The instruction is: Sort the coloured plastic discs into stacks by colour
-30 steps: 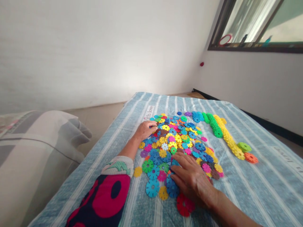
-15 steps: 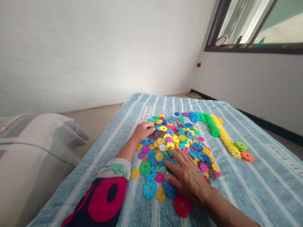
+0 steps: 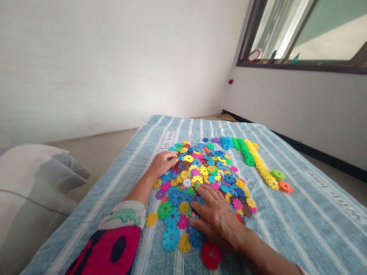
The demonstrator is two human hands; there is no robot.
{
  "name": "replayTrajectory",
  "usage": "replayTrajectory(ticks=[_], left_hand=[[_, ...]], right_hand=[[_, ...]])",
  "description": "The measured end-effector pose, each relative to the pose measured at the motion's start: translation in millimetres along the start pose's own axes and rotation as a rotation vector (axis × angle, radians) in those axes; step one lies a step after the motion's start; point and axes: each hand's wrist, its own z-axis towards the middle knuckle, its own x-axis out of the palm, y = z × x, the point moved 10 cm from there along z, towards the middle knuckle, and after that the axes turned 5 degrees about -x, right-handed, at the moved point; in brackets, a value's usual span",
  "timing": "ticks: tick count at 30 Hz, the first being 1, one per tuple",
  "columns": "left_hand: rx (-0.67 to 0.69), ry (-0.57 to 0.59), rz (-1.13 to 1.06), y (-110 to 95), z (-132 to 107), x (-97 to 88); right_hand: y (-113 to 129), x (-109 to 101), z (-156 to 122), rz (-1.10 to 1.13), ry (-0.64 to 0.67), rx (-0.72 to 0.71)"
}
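Right hand [image 3: 219, 217] fingers spread on pile of notched discs [image 3: 195, 172], yellow disc [image 3: 184, 205] just left of them now closer to pink disc [image 3: 182, 221] than before; left hand [image 3: 163, 164] fingers curled, pinch cannot be told.

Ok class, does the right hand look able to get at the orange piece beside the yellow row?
Probably yes: only loose discs and striped cloth lie between the right hand and the orange piece, and nothing covers it.
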Motion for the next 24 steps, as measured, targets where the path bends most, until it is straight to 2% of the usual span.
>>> replayTrajectory(ticks=[13,24], left_hand=[[0.014,0.028,0.035,1.3,3.9,0.4],[0.014,0.027,0.036,3.0,3.9,0.3]], right_hand=[[-1.4,12.3,0.9,-0.002,0.055,0.022],[5.3,3.2,1.6,0.047,0.044,-0.027]])
